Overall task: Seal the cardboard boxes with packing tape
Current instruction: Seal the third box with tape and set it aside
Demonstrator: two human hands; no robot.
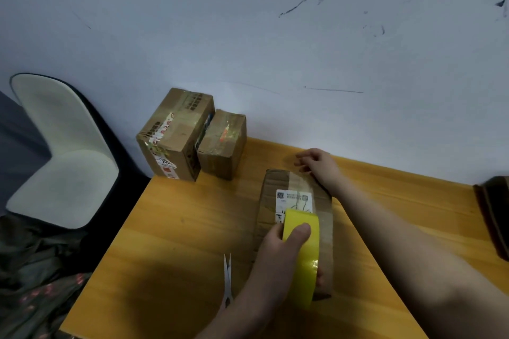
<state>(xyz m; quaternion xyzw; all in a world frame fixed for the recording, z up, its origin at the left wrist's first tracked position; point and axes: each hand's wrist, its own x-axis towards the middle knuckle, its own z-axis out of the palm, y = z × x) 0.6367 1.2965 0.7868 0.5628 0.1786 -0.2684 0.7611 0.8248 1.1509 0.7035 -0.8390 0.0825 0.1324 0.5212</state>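
gripping the yellow roll of packing tape, the left hand has its thumb laid across the outer face of the roll and the rest of its fingers curled round the far side, where only their tips show under the rim. the roll stands on edge over the near half of a flat cardboard box that lies on the wooden bench. a strip of clear tape runs lengthwise along the top of this box, from the far end toward the roll, crossing the right edge of a white shipping label.

the right hand rests at the far end of the box, palm down, its fingers loosely bent over the box's far edge where the tape strip begins; whether they pinch the tape end or only press on it cannot be told. the right forearm crosses the bench on the box's right side.

a pair of scissors lies on the bench just left of the left wrist, blades pointing away from the person. two smaller cardboard boxes stand side by side at the far left corner of the bench against the wall: a taller box and a shorter box, touching each other, both with tape already over their tops. a pale chair stands left of the bench. a dark object sits at the bench's right edge, cut off by the frame.
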